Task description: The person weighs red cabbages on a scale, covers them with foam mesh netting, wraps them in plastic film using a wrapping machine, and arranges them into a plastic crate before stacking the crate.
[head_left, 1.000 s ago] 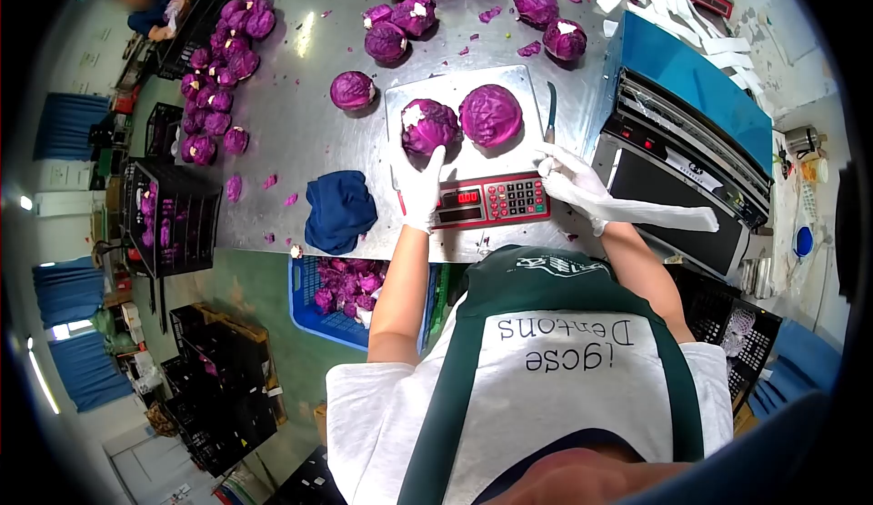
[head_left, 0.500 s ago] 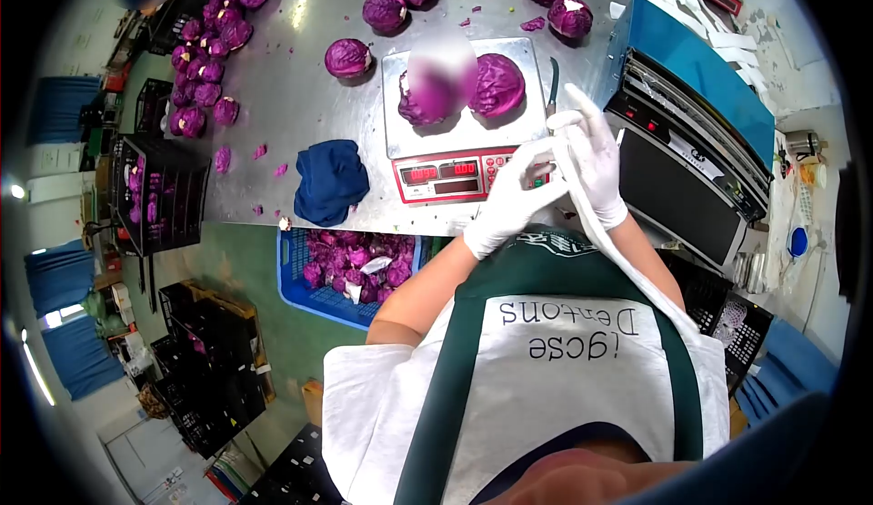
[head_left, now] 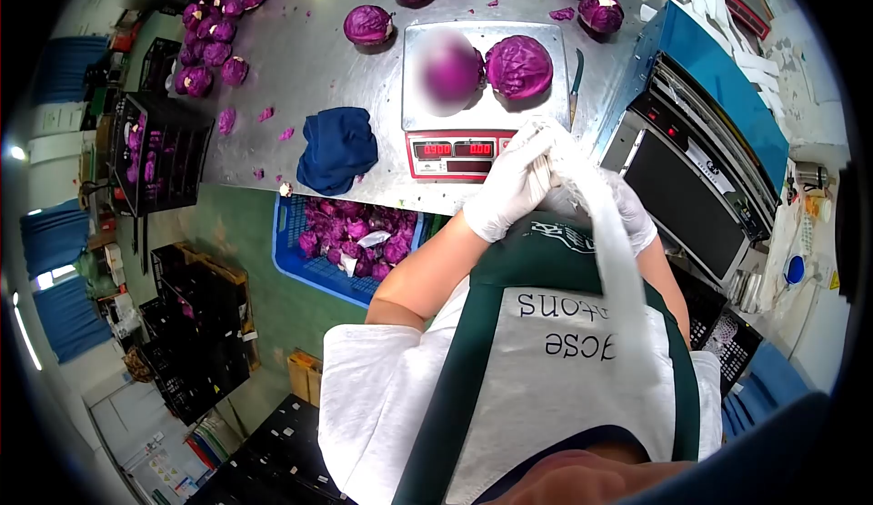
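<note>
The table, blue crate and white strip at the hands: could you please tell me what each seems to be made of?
Table: metal, likely stainless steel, smooth and shiny, with a bright glare streak.
Blue crate: likely moulded plastic, smooth, with a stiff rim of even colour.
White strip: perhaps plastic netting or soft fabric; it hangs limply, and blur hides its finish.

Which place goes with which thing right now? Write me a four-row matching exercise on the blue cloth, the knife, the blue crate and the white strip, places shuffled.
Things:
1. blue cloth
2. knife
3. blue crate
4. white strip

Places:
A. below the edge of the table
B. at the left hand and right hand
C. on the table, right of the scale
D. on the table, left of the scale

Pairs: 1-D, 2-C, 3-A, 4-B
</note>
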A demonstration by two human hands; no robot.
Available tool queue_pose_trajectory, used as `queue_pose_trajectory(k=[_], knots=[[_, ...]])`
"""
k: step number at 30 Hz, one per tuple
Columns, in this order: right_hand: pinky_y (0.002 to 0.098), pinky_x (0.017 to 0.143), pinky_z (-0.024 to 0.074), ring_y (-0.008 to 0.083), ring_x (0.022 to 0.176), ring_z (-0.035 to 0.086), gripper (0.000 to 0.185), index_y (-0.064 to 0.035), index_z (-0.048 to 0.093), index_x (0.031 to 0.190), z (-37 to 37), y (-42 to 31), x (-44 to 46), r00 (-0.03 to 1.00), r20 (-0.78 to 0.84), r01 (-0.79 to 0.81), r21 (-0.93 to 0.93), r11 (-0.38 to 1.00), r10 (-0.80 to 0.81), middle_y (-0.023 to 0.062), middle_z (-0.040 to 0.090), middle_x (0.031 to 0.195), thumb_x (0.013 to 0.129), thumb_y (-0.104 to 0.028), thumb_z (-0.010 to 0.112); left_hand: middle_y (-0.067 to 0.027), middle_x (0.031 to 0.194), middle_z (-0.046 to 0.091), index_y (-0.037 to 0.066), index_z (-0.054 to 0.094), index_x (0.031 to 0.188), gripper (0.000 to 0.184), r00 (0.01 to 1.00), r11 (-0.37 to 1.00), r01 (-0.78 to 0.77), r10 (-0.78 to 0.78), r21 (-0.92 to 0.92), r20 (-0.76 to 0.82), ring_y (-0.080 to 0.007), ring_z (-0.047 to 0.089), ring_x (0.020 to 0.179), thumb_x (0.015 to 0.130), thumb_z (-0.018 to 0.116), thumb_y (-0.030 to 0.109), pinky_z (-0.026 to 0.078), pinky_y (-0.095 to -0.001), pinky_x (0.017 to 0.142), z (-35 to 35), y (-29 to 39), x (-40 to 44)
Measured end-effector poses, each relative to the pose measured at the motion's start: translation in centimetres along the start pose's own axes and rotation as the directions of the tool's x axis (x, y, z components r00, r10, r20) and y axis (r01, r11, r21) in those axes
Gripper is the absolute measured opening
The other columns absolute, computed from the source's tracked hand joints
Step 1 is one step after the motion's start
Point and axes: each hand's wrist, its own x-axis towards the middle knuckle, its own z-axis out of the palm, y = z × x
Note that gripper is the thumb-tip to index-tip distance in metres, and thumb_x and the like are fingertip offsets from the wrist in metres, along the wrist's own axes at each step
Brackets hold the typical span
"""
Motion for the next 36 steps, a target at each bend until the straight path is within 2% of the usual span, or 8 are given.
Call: queue_pose_trajectory(k=[4, 5, 7, 15, 22, 26, 33, 36], knots=[[0.0334, 0.087, 0.0505, 0.0191, 0.095, 0.063, 0.035, 0.003, 0.058, 0.112, -0.8, -1.9, 1.4, 0.972, -0.104, 0.225, 0.145, 0.964, -0.211, 0.009, 0.066, 0.102, 0.095, -0.028, 0.056, -0.0097, 0.105, 0.065, 0.001, 0.053, 0.12, 0.037, 0.885, 0.88, 0.411, -0.447, -0.237, -0.127, -0.0216, 0.065, 0.097, 0.1, 0.044, 0.031, 0.054, -0.0353, 0.081, 2.5, 0.6, -0.6], [0.0344, 0.088, 0.0511, 0.0196, 0.097, 0.064, 0.031, 0.0018, 0.059, 0.11, -1.5, -2.8, 1.7, 0.964, -0.106, 0.264, 0.291, 0.919, -0.244, 0.0092, 0.066, 0.103, 0.097, -0.025, 0.053, -0.0111, 0.113, 0.063, 0.001, 0.051, 0.126, 0.04, 0.67, 0.688, 0.696, -0.518, -0.207, 0.532, -0.0194, 0.063, 0.103, 0.1, 0.044, 0.032, 0.052, -0.0329, 0.084, -3.2, -0.3, 0.0], [0.0347, 0.089, 0.0512, 0.0189, 0.1, 0.064, 0.025, 0.001, 0.059, 0.109, -3.4, -4.7, 1.8, 0.961, -0.169, 0.272, 0.407, 0.872, -0.22, 0.0098, 0.066, 0.103, 0.1, -0.02, 0.048, -0.0083, 0.112, 0.063, 0.0, 0.051, 0.126, 0.041, 0.73, 0.757, 0.643, -0.652, 0.116, 0.208, -0.0168, 0.063, 0.097, 0.1, 0.045, 0.031, 0.051, -0.0281, 0.081, -3.4, -1.7, -1.0], [0.0344, 0.096, 0.0498, 0.0214, 0.108, 0.062, 0.041, 0.0077, 0.045, 0.13, -6.0, -4.0, -0.1, 0.985, -0.109, -0.112, 0.209, 0.971, 0.137, 0.0156, 0.059, 0.124, 0.094, -0.011, 0.05, -0.0099, 0.109, 0.066, -0.003, 0.061, 0.114, 0.035, 0.999, 0.678, -0.027, -0.004, 0.735, 0.041, -0.015, 0.06, 0.098, 0.1, 0.043, 0.024, 0.046, -0.0301, 0.09, 0.9, 2.9, 1.7], [0.025, 0.064, 0.0449, 0.0077, 0.066, 0.052, 0.013, 0.0016, 0.062, 0.083, -8.1, -0.1, 4.8, 0.808, -0.37, -0.031, -0.804, 0.594, -0.458, -0.0006, 0.06, 0.071, 0.08, -0.009, 0.068, -0.0112, 0.111, 0.065, -0.002, 0.056, 0.121, 0.032, 0.977, 0.934, 0.204, -0.177, 0.294, -0.116, -0.0182, 0.061, 0.105, 0.093, 0.055, 0.014, 0.048, -0.0324, 0.094, 2.2, 5.0, 0.3], [0.0235, 0.074, 0.0453, 0.0092, 0.08, 0.055, 0.016, -0.0012, 0.061, 0.094, -9.3, -0.5, 10.1, 0.613, -0.259, 0.224, -0.849, 0.479, -0.746, 0.003, 0.062, 0.083, 0.079, 0.001, 0.056, -0.0078, 0.093, 0.068, 0.005, 0.061, 0.114, 0.03, 0.933, -0.086, 0.048, 0.36, 0.995, -0.014, -0.0153, 0.063, 0.094, 0.087, 0.064, 0.019, 0.051, -0.0313, 0.083, -2.7, 8.8, 0.4], [0.0327, 0.084, 0.0473, 0.0238, 0.094, 0.064, 0.041, -0.0011, 0.061, 0.118, -4.6, -0.8, 20.3, 0.752, -0.374, 0.026, -0.806, 0.591, -0.543, 0.0176, 0.068, 0.105, 0.09, -0.031, 0.056, -0.0271, 0.113, 0.063, 0.001, 0.055, 0.125, 0.061, 0.732, -0.331, 0.528, 0.645, 0.782, -0.221, -0.0371, 0.06, 0.109, 0.091, 0.046, 0.05, 0.046, -0.039, 0.092, -7.8, 18.8, 6.7], [0.0324, 0.087, 0.0459, 0.0224, 0.099, 0.062, 0.041, 0.0048, 0.061, 0.116, -5.8, 0.3, 21.2, 0.852, -0.424, -0.099, -0.708, 0.7, -0.308, 0.0152, 0.068, 0.106, 0.094, -0.029, 0.051, -0.0211, 0.121, 0.061, -0.003, 0.056, 0.126, 0.059, 0.775, 0.13, 0.408, 0.475, 0.904, -0.418, -0.0273, 0.061, 0.109, 0.097, 0.038, 0.046, 0.045, -0.0351, 0.092, -10.3, 17.8, 6.8]])
